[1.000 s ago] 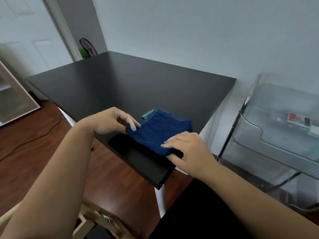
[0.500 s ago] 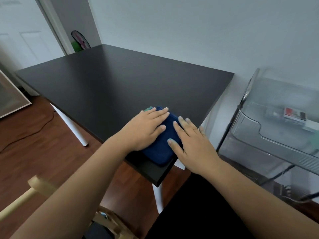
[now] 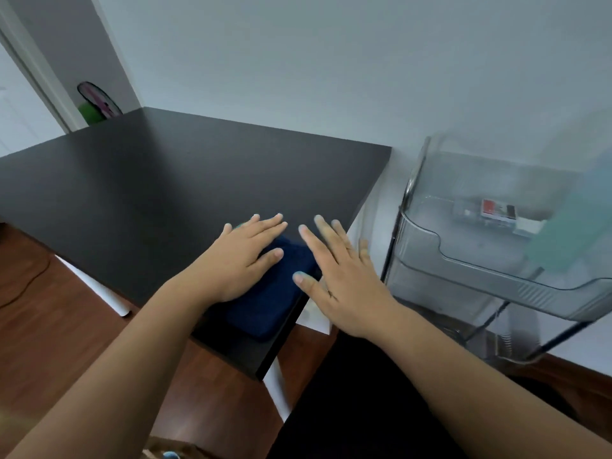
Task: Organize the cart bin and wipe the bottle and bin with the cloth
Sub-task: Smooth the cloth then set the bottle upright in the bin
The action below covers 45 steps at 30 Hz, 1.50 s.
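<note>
Label (image 3: 499, 209) in cart bin (image 3: 496, 270) red, black, unreadable.

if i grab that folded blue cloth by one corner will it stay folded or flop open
The blue cloth looks soft and thick, so it would probably droop and unfold. It likely weighs little. It sits at the black table corner, so a push toward the edge could drop it.

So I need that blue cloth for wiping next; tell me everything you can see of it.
The blue cloth is dark navy, apparently soft fabric, folded into a compact flat pad. It lies on the near right corner of the black table, close to the edge. The left hand rests flat on it, fingers spread; the right hand is open at its right edge, thumb touching or just above.
</note>
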Tool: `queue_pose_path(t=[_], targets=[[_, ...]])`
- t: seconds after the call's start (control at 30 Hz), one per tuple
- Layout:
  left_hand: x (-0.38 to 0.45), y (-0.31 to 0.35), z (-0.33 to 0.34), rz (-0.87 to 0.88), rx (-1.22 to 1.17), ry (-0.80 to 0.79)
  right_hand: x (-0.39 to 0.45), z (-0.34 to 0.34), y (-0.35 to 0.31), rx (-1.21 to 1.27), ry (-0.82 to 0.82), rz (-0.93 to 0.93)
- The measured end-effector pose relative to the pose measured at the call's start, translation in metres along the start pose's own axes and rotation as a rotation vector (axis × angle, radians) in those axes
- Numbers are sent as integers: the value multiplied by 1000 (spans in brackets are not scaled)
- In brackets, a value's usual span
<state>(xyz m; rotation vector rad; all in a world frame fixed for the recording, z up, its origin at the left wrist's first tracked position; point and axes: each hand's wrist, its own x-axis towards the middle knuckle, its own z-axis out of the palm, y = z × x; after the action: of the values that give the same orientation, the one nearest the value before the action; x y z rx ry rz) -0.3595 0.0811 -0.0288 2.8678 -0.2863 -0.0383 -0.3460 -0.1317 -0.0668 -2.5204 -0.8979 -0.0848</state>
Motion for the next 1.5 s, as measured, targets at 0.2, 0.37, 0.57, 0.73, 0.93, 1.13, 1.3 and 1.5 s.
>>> queue_pose_path(t=[0.2, 0.37, 0.57, 0.73, 0.93, 1.13, 1.3, 1.5], targets=[[73, 80, -28, 327, -108, 144, -12, -98, 80, -35, 255, 315], [141, 167, -19, 466, -249, 69, -60, -180, 160, 61, 556, 524], [205, 259, 17, 470, -537, -47, -114, -236, 237, 48, 697, 722], [249, 319, 38, 356, -803, -117, -118, -257, 273, 92, 653, 756], [283, 358, 60, 257, -918, -103, -100, -260, 297, 80, 552, 755], [305, 372, 69, 309, -956, -166, -90, -252, 314, 142, 483, 771], [309, 368, 73, 312, -1034, -111, -93, -252, 318, -25, 471, 833], [306, 342, 64, 304, -1065, -30, -77, -252, 303, 220, 485, 671]])
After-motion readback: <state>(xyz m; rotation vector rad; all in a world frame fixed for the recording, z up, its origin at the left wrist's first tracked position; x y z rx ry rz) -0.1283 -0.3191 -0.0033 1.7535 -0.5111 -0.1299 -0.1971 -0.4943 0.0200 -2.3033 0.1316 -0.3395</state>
